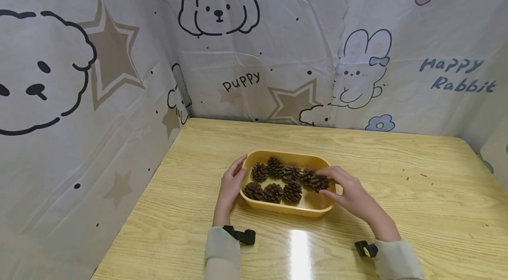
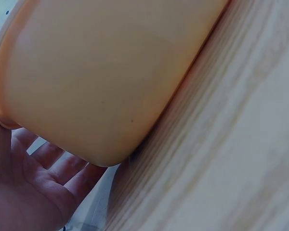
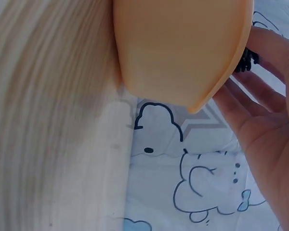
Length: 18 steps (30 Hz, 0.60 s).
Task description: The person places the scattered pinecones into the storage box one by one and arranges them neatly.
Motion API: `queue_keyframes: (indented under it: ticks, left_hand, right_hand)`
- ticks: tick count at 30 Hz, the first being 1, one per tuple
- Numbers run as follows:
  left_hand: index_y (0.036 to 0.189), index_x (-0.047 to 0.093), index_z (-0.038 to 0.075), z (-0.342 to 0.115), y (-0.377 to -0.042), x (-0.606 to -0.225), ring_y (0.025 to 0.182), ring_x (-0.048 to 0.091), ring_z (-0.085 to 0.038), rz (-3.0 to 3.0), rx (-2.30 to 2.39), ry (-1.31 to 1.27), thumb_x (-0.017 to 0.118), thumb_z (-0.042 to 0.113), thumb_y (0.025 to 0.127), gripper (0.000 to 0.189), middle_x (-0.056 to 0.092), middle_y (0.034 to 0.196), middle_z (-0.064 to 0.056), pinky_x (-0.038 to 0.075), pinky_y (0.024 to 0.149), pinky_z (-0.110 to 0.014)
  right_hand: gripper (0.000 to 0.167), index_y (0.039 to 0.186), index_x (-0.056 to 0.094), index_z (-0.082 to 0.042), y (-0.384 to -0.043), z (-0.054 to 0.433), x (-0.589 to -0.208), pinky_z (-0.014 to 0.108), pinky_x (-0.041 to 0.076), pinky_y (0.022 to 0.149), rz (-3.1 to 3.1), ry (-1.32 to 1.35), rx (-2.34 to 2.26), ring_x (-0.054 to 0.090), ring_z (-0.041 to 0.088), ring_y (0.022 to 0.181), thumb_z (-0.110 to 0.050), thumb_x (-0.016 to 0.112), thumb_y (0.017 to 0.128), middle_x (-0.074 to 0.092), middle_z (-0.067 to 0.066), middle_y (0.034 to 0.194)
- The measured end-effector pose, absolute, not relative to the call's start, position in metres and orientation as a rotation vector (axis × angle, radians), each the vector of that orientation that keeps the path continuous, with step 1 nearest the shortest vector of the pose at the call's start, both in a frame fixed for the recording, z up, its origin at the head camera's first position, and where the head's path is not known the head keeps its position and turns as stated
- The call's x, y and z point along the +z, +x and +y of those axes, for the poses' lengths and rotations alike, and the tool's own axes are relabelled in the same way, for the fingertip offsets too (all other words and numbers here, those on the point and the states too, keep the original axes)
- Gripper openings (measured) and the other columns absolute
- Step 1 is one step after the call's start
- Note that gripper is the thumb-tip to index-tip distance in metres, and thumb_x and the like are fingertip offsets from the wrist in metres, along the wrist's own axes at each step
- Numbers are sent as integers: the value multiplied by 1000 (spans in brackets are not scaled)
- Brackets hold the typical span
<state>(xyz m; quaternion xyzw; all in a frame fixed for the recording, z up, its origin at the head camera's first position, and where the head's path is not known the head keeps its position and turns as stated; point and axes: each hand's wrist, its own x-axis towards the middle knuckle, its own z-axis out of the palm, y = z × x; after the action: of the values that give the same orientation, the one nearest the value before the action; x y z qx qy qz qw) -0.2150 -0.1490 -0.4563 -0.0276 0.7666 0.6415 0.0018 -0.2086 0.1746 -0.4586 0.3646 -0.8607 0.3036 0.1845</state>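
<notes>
A yellow plastic tray [image 1: 283, 209] with rounded corners stands on the table, and several brown pine cones [image 1: 273, 193] lie in it. At its left end my left hand [image 1: 233, 183] holds the tray, fingers along the outer wall and thumb at the rim. My right hand [image 1: 351, 192] reaches over the right end and pinches a pine cone [image 1: 319, 182] between thumb and fingers. In the right wrist view, only a dark bit of that pine cone [image 3: 246, 61] shows past the rim. The left wrist view shows the tray's outer wall [image 2: 101, 82] beside my palm.
The light wooden table [image 1: 178, 209] carries a few small dark crumbs [image 1: 423, 175] at the right. A printed cloth [image 1: 254, 50] with cartoon animals and stars hangs behind the table and along its left side. Each wrist bears a black camera band [image 1: 242, 236].
</notes>
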Motion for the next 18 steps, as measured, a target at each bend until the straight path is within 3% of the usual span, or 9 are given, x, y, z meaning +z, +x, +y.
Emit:
queue_keyframes:
  ticks: [9,18]
  left_hand:
    - [145,48,10,-151,-221,-469,142,39,-38,2412,2009,-68,48,14,102,43,42,153,-20,38,115,-53]
    - [144,51,20,-154,-235,-497,141,43,-33,2444,2029,-90,50,20,102,42,46,151,-14,40,115,-50]
  right_hand:
    - [44,119,61,-2,-205,163,-450,41,59,87,-2614,1126,733,66,28,104,-4,79,78,66,9,115]
    - [40,119,59,-5,-205,150,-439,32,59,76,-2910,1116,697,66,20,90,-9,76,83,62,8,112]
